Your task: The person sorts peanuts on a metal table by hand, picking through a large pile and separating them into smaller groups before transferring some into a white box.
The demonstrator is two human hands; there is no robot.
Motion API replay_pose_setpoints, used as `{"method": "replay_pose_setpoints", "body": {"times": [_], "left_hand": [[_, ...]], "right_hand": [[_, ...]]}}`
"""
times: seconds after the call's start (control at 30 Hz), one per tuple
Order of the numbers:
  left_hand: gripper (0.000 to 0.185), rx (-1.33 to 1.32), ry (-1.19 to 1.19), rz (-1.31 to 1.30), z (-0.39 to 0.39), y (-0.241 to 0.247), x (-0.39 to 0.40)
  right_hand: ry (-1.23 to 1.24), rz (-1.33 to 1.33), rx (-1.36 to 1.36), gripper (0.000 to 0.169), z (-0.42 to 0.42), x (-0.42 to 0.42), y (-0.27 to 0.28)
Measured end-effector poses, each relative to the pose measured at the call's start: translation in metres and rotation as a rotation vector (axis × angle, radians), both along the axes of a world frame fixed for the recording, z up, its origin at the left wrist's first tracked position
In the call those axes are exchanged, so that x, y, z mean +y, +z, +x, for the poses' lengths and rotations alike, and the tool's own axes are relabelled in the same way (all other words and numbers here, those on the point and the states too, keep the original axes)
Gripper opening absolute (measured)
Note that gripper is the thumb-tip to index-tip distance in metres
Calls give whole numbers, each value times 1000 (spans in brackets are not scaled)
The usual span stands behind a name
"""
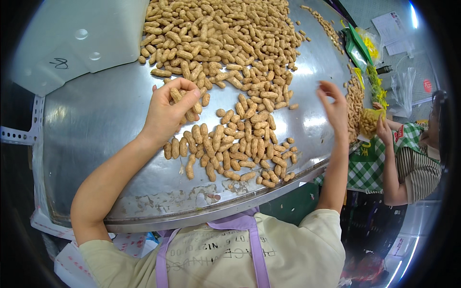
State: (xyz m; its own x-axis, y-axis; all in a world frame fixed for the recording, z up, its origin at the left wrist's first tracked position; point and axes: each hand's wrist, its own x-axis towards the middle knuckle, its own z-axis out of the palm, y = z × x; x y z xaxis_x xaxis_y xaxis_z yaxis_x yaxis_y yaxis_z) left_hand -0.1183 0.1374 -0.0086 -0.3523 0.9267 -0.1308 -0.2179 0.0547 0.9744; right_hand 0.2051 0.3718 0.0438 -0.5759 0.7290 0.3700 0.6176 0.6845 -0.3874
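Note:
Several unshelled peanuts [175, 95] are held in my left hand [169, 106], which hovers over the near left edge of a large peanut heap [223, 32]. Closer to me, a smaller spread of peanuts [234, 147] lies on the stainless steel table [97, 118]. My right hand [333, 102] is raised at the right, over bare metal and close to another band of peanuts. Its fingers are blurred and curved, with a gap between thumb and fingers and no peanut visible there.
A white plastic bin [97, 36] stands at the far left. At the right, a co-worker in a green checked apron [367, 169] holds a yellow net bag of peanuts [372, 122]. Green packaging [360, 46] and clear plastic bags [403, 90] lie beyond. A raised rim [216, 208] borders the table before me.

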Motion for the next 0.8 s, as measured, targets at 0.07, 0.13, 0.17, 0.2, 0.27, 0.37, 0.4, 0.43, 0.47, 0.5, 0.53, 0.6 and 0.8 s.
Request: {"method": "replay_pose_setpoints", "body": {"times": [0.07,0.13,0.17,0.2,0.27,0.37,0.4,0.43,0.47,0.5,0.53,0.6,0.8], "left_hand": [[15,-5,-4,2,-3,-1,-1],[14,-13,-15,14,-3,-1,0],[14,-13,-24,16,-3,-1,0],[14,-17,-34,21,-3,-1,0],[14,-20,-47,24,-3,0,0],[14,-26,-48,31,-2,0,1],[14,-31,-45,35,-2,-1,1],[14,-34,-45,36,-2,-2,1],[14,-31,-42,36,-2,-3,1],[14,-23,-44,32,-3,-4,1],[14,-15,-45,32,-3,-3,2],[13,-21,-33,12,-2,0,2],[14,-30,-27,0,-2,-1,2]], "right_hand": [[279,-118,-73,26,-43,-40,1],[371,-36,-158,23,-61,-59,-6],[338,7,-185,21,-65,-63,-13],[303,52,-216,20,-66,-66,-14],[267,25,-249,18,-63,-69,-11],[207,-135,-57,16,-59,-64,-10],[188,-212,48,16,-56,-59,-11],[160,-330,102,17,-52,-51,-6],[130,-448,156,18,-50,-37,4],[96,-569,216,20,-50,-26,10],[28,-571,142,19,-54,-17,16],[8,-421,12,21,-62,-1,11],[-41,-391,-386,35,-67,-21,8]]}}
